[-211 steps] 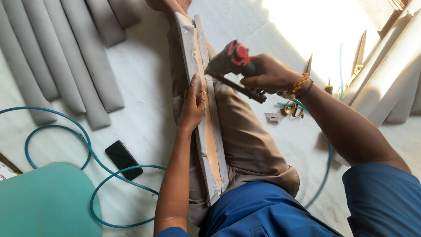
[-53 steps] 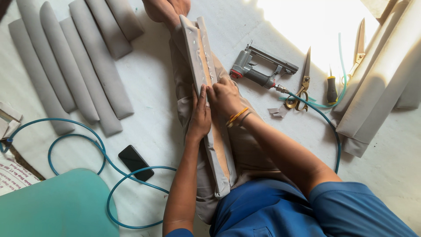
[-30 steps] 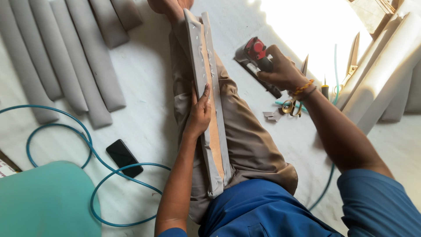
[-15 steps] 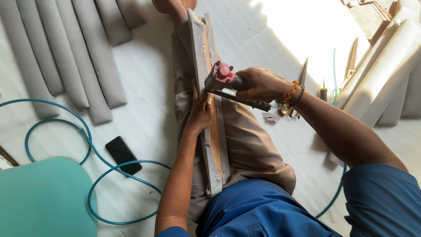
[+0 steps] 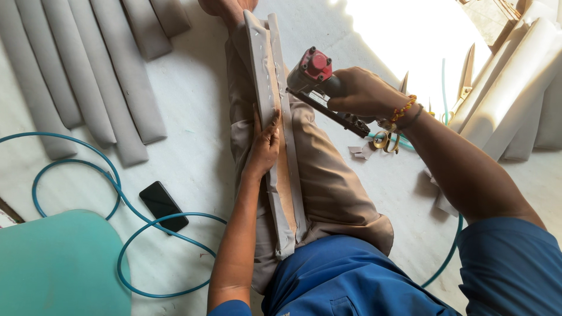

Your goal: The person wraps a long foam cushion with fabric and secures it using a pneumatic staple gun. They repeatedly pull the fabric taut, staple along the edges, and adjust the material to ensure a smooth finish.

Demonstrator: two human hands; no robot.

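Note:
A long narrow wooden slat wrapped in grey fabric (image 5: 276, 117) lies along my outstretched leg. My left hand (image 5: 264, 146) presses flat on its middle, fingers pinning the folded fabric edge. My right hand (image 5: 362, 92) grips a pneumatic staple gun with a red cap (image 5: 315, 69), whose nose touches the right edge of the slat just above my left hand. A beaded bracelet circles my right wrist.
Several grey padded strips (image 5: 88, 70) lie on the floor at upper left. A teal air hose (image 5: 111, 193) loops around a black phone (image 5: 163, 205). A teal cushion (image 5: 58, 263) sits at lower left. Scissors (image 5: 392, 134) and pale upholstered panels (image 5: 515, 88) lie at right.
My right hand set the staple gun down, picked it up again from the floor at right and brought it onto the slat. Now its nose sits slightly higher than half a second ago.

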